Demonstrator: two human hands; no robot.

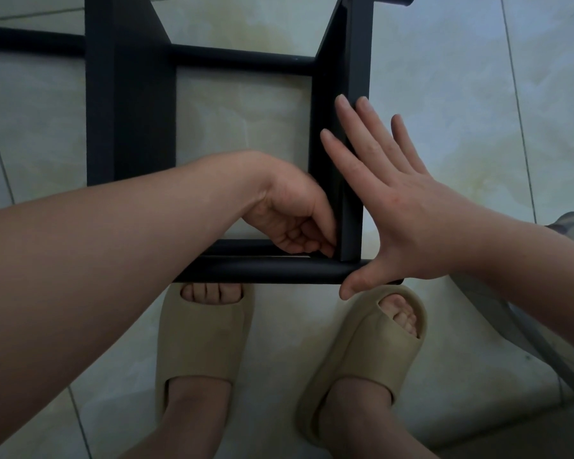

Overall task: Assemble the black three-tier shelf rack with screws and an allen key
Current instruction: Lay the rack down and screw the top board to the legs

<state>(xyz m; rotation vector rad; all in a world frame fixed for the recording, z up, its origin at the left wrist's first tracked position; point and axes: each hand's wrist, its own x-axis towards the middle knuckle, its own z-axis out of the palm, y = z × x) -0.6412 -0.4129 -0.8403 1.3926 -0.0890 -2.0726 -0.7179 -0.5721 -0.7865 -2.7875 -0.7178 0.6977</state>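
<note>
- Bare forearms reach in from both lower sides over the tiled floor (478,94), the left one crossing low from the left edge.
- Below them, two feet in beige slippers stand on the floor: the left slipper (199,336) points straight ahead with its toes just under the rack, and the right slipper (362,346) is angled outward.
- The black rack (130,111) stands on the floor directly in front of the feet. It shows as a frame of flat uprights joined by round bars.
- A round bar (262,273) runs across the near side of the rack, just above the toes.
- The right upright (358,61) meets that bar at the near right corner of the frame.
- The left hand (292,220) sits inside that near right corner with its fingers (312,243) curled, their tips against the inner face of the right upright just above the bar.
- Whether those fingers pinch a screw or a key cannot be told, since the tips are in shadow.
- The right hand (401,207) lies flat against the right upright with fingers (348,127) straight and spread, holding nothing.
- Its thumb hangs down past the end of the round bar.
- A grey thing (570,233) lies on the floor at the right edge, partly hidden by the right forearm. What it is cannot be told.
</note>
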